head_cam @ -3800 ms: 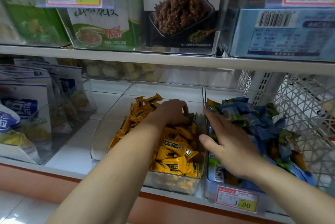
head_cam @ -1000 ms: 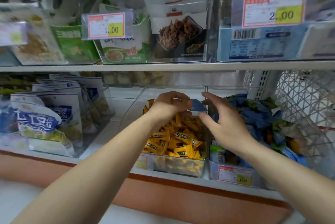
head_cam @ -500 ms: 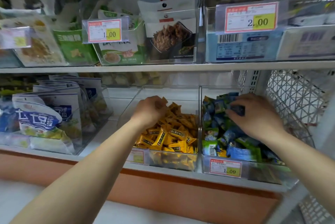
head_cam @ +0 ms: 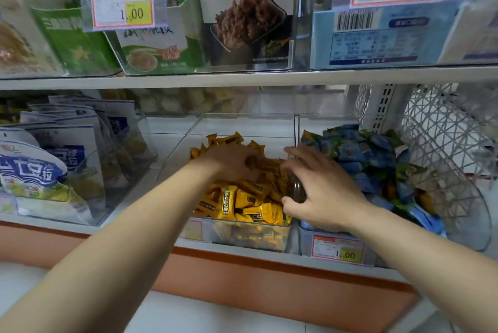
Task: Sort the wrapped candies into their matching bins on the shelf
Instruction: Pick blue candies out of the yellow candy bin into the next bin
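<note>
Both bare arms reach up from the bottom of the frame to the lower shelf, where two clear bins sit side by side at centre. The left bin (head_cam: 250,237) is heaped with yellow wrapped candies (head_cam: 242,203), and the right bin (head_cam: 304,238), which has a 1.00 price tag (head_cam: 338,249) on its front, is piled with blue and green wrapped candies (head_cam: 363,154). The left hand (head_cam: 231,163) lies palm down on the back of the yellow heap with its fingers bent into the wrappers. It is blurred, so I cannot tell whether it has hold of a candy. The right hand (head_cam: 320,192) hovers over the divider between the two bins, its fingers spread and reaching toward the yellow side, thumb low at the edge of the pile, nothing in its grasp. At the left of the frame stand white and blue snack bags (head_cam: 40,168), and a white wire basket (head_cam: 444,144) sits at the right.
</note>
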`<state>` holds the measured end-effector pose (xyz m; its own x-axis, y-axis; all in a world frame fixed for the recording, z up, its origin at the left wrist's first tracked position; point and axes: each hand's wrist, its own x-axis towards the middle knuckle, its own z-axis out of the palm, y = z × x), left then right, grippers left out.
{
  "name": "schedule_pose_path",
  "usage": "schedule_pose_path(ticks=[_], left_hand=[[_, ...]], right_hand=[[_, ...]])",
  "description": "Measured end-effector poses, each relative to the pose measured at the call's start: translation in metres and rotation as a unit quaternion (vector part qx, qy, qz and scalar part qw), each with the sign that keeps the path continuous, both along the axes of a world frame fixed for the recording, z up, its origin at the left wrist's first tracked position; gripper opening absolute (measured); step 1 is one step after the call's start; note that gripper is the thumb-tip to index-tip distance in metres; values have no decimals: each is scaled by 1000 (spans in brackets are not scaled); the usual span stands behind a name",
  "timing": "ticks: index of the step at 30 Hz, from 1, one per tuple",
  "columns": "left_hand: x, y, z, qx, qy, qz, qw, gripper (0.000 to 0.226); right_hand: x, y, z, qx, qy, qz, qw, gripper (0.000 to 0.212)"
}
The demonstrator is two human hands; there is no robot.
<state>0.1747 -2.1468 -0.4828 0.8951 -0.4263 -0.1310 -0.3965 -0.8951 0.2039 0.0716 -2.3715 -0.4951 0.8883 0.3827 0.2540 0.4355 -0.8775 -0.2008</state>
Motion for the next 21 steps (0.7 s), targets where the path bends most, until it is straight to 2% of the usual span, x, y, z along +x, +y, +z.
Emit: schedule_pose_path(ticks=[4,11,13,16,18,21], left_hand=[[13,46,8,16,-64,41,997,39],[13,34,16,79,-61,21,995,29],[13,25,18,47,-77,23,996,28],[11,4,15,-50,-62,19,997,26],[12,-7,7,-56,-42,16,997,33],[18,-12,-3,3,-17,81,997,46]], right_hand=[[1,0,-5,11,-6,5,1000,65],[2,0,-8,31,-5,13,999,63],[2,0,-8,34,-1,14,999,64],[1,1,-7,37,1,15,999,65],[0,1,-7,42,2,15,999,63],[0,1,-8,52,3,17,998,61]])
